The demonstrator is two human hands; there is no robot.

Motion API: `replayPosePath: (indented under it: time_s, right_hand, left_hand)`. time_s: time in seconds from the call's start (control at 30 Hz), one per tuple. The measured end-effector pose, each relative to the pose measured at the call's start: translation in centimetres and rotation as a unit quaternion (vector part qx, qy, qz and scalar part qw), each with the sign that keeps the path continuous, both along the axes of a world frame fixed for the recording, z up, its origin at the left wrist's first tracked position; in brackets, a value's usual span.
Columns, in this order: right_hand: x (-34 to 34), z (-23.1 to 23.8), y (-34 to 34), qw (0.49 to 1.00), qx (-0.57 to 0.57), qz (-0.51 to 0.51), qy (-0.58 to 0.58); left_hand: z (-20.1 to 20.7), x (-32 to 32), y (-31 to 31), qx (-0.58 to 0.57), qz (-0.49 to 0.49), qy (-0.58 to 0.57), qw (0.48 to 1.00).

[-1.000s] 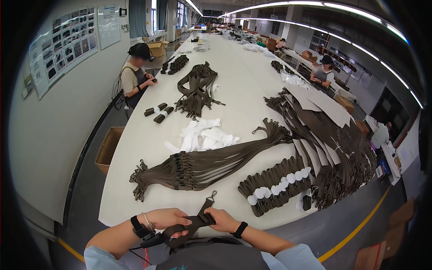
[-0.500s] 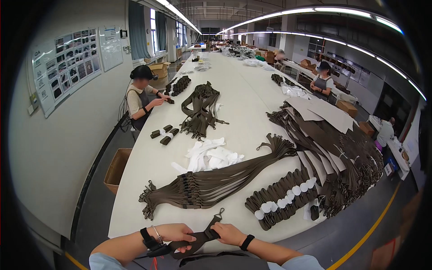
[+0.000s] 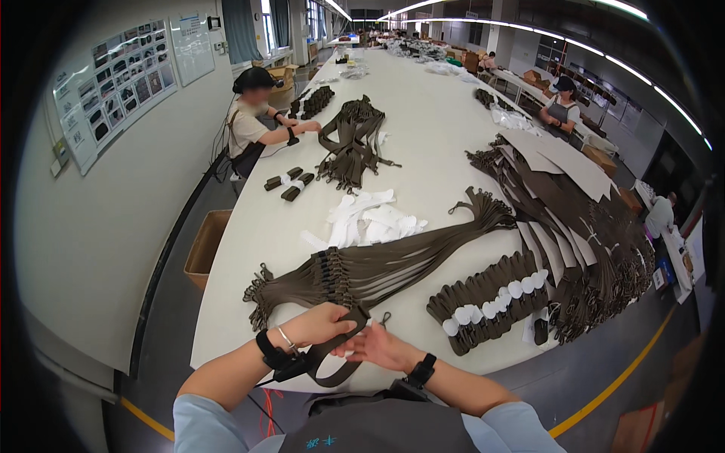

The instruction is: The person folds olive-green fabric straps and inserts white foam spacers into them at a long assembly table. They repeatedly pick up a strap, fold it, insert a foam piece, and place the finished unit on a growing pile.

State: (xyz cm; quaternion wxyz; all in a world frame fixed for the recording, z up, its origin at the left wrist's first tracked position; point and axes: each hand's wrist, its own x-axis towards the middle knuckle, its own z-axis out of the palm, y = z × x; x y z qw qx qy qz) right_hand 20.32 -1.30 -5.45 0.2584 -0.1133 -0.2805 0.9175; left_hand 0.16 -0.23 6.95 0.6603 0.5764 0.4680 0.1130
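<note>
A dark olive webbing strap (image 3: 332,375) is folded between my hands at the near table edge, its lower part hanging in a loop. My left hand (image 3: 321,325) is closed on the folded upper part, thumb on top. Close against the strap is my right hand (image 3: 384,347), palm turned up, fingers stretched toward the left hand and apart. A metal hook (image 3: 386,318) sticks out just above the right hand. Just beyond, a fanned bundle of straps (image 3: 377,272) with hooks lies across the table. To the right sits a row of folded straps (image 3: 491,302) with white bands.
White paper strips (image 3: 370,219) lie mid-table, with two banded straps (image 3: 289,183) and another strap heap (image 3: 353,140) beyond. A large strap pile with grey sheets (image 3: 559,162) covers the right side. A co-worker (image 3: 253,121) works at the left edge. A cardboard box (image 3: 208,245) stands below.
Both hands have moved up and closer together, and the strap is now folded up with a loop below. My right hand's fingers have come off their pinch. The left co-worker's arm reaches farther over the table.
</note>
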Motion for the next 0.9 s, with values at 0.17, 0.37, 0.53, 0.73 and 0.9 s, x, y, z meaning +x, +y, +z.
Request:
replayPosePath:
  time_s: [0.17,0.37,0.53,0.73,0.9]
  right_hand:
    - [-1.8,8.0,1.4,0.956,0.143,-0.236,-0.096]
    - [-1.0,10.1,2.6,0.803,0.496,-0.277,-0.181]
    - [-0.5,13.9,3.6,0.699,0.637,-0.236,-0.222]
    - [-0.1,15.8,4.7,0.403,0.85,-0.183,-0.286]
    - [0.6,16.5,4.8,0.369,0.871,-0.093,-0.31]
  left_hand:
    - [-2.0,2.5,-2.2,0.139,0.137,-0.072,0.978]
    - [-1.1,3.2,-1.4,0.106,0.172,-0.134,0.97]
    - [-1.0,0.8,-1.6,0.062,0.07,-0.284,0.954]
    - [-3.9,-2.3,-1.5,-0.195,0.025,-0.503,0.842]
    - [-4.4,-3.9,-2.3,-0.085,-0.038,-0.418,0.904]
